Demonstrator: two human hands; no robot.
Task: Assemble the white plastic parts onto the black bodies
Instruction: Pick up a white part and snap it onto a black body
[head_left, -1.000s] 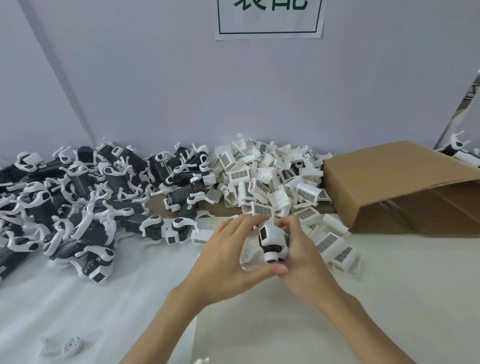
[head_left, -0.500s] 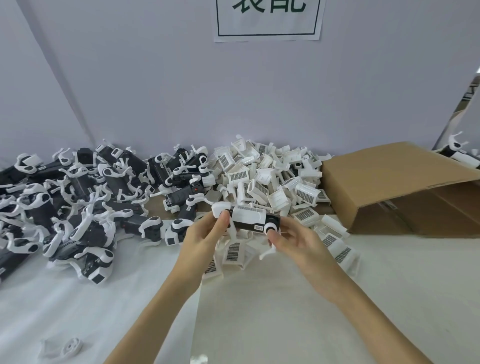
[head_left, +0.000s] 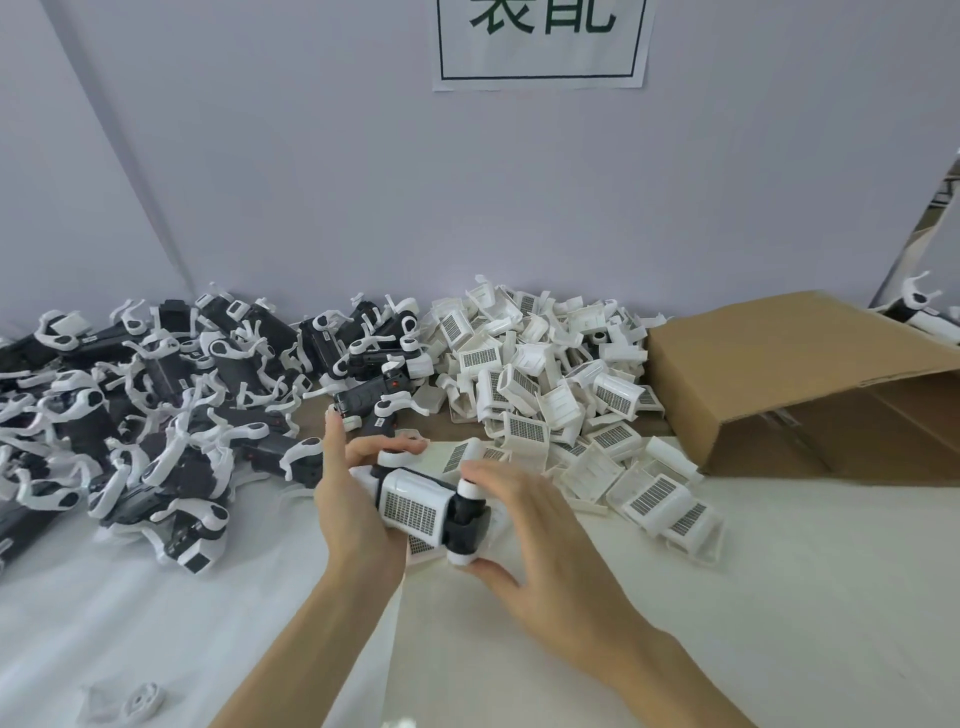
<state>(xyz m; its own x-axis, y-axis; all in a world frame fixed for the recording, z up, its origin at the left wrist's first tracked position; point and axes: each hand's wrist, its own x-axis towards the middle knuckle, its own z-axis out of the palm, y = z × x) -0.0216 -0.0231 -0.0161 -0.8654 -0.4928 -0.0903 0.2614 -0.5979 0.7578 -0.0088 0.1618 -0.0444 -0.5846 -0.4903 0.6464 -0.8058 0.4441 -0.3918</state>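
Black body with white part fitted: held above bench centre. Left hand fingers grasping white end; right hand fingers pinching black end.

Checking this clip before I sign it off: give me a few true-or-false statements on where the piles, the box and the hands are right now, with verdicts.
1. The left hand and right hand both hold one black body with a white grilled plastic cover on it. True.
2. The pile of loose white grilled plastic covers lies left of the pile of black bodies with white curved arms. False: it lies to the right of it.
3. The brown cardboard box stands upright with its opening on top. False: it lies on its side, at the right.
4. A white paper sign with green characters hangs on the back wall. True.
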